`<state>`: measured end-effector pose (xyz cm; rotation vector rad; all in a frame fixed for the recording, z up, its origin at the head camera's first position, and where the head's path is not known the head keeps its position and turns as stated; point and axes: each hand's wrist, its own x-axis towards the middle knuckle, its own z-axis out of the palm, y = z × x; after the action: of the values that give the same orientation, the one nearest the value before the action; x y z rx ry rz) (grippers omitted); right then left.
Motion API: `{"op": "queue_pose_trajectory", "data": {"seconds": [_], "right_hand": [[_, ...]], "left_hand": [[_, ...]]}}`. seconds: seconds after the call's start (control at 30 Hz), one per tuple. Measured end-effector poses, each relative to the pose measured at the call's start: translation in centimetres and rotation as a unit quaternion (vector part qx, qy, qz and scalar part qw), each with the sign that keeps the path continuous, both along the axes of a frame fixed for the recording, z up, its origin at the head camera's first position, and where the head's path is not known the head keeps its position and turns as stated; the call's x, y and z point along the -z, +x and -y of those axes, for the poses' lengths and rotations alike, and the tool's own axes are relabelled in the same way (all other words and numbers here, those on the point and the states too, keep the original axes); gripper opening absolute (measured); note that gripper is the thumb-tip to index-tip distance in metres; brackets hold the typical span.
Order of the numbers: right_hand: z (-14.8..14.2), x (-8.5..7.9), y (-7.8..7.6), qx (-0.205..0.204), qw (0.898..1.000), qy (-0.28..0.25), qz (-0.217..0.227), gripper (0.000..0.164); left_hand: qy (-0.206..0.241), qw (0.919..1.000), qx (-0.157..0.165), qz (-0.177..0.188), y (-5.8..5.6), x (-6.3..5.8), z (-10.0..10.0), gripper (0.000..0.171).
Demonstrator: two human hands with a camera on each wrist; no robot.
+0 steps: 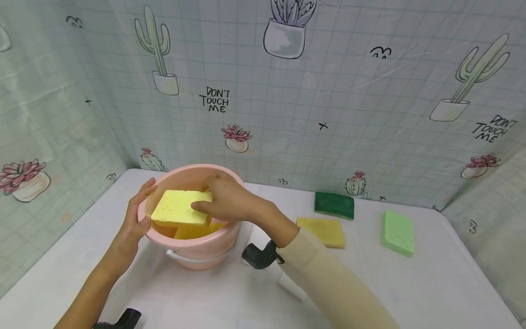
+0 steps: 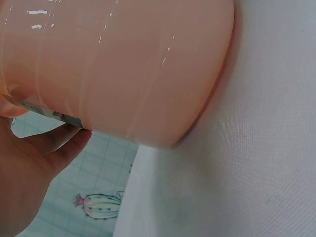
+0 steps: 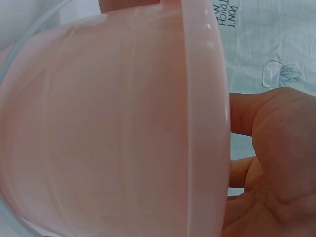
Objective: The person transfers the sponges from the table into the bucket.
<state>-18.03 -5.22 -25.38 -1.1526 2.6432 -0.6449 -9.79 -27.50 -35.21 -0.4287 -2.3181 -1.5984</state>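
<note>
A pink bucket stands on the table toward the left. My right hand reaches over its far right rim and holds a bright yellow sponge, thumb on the upper face near its right end. That sponge is at the bucket's mouth, over a darker yellow sponge inside. At the left rim my left hand grips the bucket, its fingers against the outer wall in the left wrist view. The right wrist view has the bucket wall hiding the sponge and fingertips.
Right of the bucket lie a dark green scouring pad, a yellow sponge and a light green sponge. A white object is partly hidden under my right forearm. The bucket's white handle hangs down in front. A cactus-print curtain backs the table.
</note>
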Motion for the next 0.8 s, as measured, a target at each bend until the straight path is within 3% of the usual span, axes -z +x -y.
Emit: {"op": "queue_pose_trajectory", "data": {"seconds": [0.43, 0.8], "right_hand": [[0.03, 0.11, -0.07, -0.003, 1.0, 0.006, -0.001, 0.047], [0.11, -0.02, -0.12, -0.006, 1.0, 0.021, 0.001, 0.055]], "left_hand": [[-0.001, 0.9999, -0.014, 0.008, 0.12, 0.04, -0.24, 0.061], [0.001, 1.0, -0.002, 0.009, 0.03, -0.1, -0.11, 0.061]]}}
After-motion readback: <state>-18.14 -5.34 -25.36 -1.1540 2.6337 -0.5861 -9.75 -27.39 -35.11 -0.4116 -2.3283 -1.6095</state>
